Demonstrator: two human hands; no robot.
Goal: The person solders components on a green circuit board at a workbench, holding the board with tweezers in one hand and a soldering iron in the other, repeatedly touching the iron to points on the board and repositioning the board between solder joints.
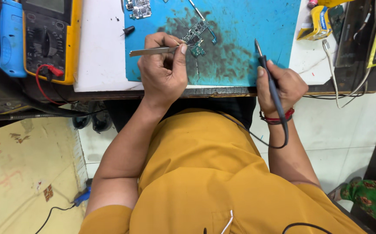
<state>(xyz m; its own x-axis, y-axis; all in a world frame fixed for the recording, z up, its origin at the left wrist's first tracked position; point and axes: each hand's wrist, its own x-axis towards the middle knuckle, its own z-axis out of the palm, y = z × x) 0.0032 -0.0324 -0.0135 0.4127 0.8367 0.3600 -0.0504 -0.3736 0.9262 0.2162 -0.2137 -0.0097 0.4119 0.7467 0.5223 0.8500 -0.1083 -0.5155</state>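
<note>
- On the blue mat (248,26) at the front of the worktop (97,47) lies a small green circuit board (195,37), over a dark sooty patch.
- Left hand (164,71) is closed around thin metal tweezers (153,51), pinched between thumb and forefinger; their tips meet the board's near edge.
- Right hand (283,84) is wrapped in a pen grip around a soldering iron (270,76), its tip pointing up and away, clear of the mat.
- Board sits just beyond the left hand's knuckles, touching the tweezer tips, and well to the left of the iron's tip.
- Doing this well likely calls for bracing the left wrist on the worktop edge so the tweezers hold the board flat, and bringing the iron in low, touching only the joint.
- A yellow meter (49,39) with a red lead rests at far left; a second board (138,8) lies at the mat's top.
</note>
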